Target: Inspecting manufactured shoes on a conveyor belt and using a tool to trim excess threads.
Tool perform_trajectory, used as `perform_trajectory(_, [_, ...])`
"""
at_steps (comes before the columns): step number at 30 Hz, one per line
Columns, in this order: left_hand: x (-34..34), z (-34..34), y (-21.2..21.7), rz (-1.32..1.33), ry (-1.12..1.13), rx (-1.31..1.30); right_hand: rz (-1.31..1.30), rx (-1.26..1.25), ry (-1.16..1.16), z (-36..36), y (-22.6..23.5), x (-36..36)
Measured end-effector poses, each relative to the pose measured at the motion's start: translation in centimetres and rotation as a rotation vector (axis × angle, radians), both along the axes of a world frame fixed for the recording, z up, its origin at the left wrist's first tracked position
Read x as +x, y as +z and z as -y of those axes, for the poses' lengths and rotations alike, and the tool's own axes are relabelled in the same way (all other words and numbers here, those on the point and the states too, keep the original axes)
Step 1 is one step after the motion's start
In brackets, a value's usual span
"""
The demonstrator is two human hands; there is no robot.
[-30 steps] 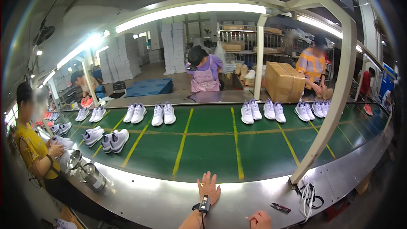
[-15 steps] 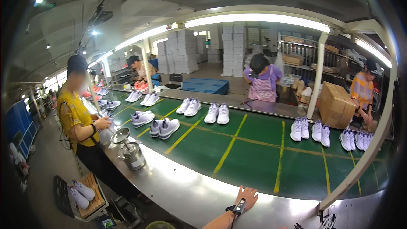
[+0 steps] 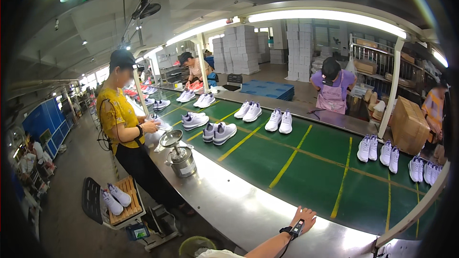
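Head view: the steel desk (image 3: 234,205) runs beside the green belt (image 3: 313,181); the left hand (image 3: 305,217) rests at its belt-side edge, fingers loosely spread, holding nothing. Right hand: out of view. Keeping fingertips off the belt seems wise. At least ten white shoe pairs (image 3: 286,122) stand on it; one steel pot (image 3: 182,166) is on the desk.

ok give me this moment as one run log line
left hand: open, near green belt | right hand: out of view | belt: pale shoes in pairs | steel counter: metal canister
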State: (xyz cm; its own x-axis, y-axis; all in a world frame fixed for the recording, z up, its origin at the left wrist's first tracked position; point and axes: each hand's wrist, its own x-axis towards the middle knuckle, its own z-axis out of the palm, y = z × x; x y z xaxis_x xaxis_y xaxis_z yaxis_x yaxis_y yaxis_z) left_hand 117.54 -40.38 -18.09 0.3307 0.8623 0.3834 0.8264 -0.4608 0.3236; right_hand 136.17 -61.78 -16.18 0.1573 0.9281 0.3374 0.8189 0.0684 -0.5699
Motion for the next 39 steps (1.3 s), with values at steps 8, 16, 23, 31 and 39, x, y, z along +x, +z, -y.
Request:
perform_trajectory(8, [0.1, 0.4, 0.7, -0.038, -0.007, -0.103, 0.027, -0.022, -0.004, 0.2, 0.6, 0.2])
perform_trajectory(16, [0.2, 0.4, 0.4, -0.035, -0.002, -0.083, 0.07, 0.027, 0.003, 0.0, -0.6, 0.8])
perform_trajectory(23, [0.4, 0.5, 1.3, -0.031, -0.022, -0.128, 0.047, 0.019, -0.003, 0.4, 0.5, 0.4])
perform_trajectory(31, [0.4, 0.4, 0.2, -0.003, 0.007, -0.008, 0.035, 0.043, -0.006, 0.3, 1.3, 0.3])
perform_trajectory(39, [0.7, 0.8, 1.0, -0.025, -0.001, -0.111, 0.046, 0.024, -0.005, 0.5, -0.3, 1.0])
